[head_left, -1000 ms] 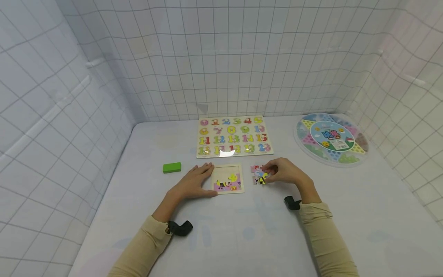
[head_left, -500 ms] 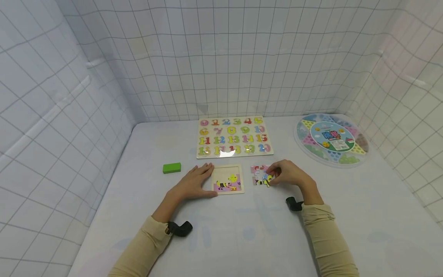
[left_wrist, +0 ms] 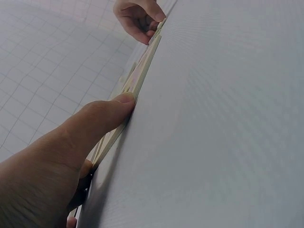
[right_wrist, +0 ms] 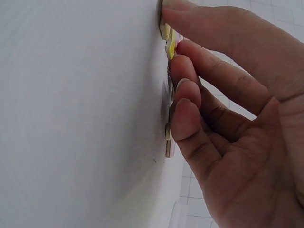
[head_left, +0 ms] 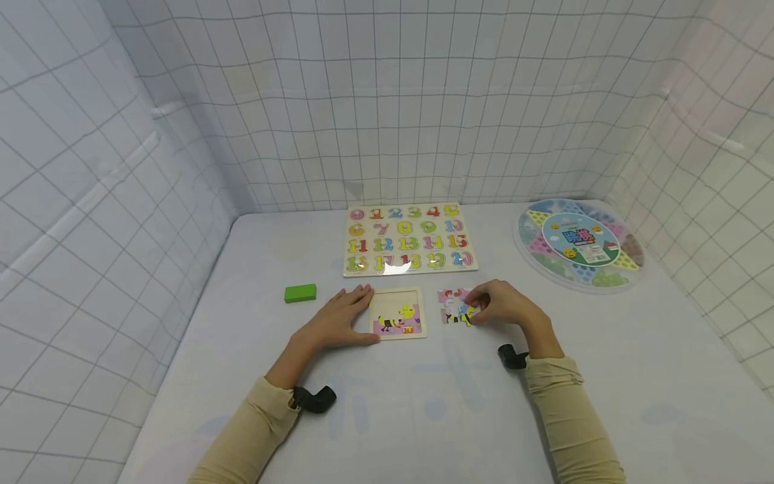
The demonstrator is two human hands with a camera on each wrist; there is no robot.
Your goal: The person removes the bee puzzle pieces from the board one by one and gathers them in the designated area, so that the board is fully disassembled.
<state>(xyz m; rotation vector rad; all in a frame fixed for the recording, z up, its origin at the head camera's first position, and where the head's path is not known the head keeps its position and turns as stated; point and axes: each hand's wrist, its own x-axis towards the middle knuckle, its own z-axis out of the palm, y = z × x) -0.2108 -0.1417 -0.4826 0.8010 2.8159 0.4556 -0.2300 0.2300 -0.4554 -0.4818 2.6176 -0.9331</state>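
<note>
While the puzzle tray braced by the spread left hand has its near half filled, the far half apparently awaits loose pieces under the right hand, thumb and finger pinching one

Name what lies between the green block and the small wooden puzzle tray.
The left hand lies between the green block and the puzzle tray, with bare white surface between block and hand. The head view shows this.
</note>
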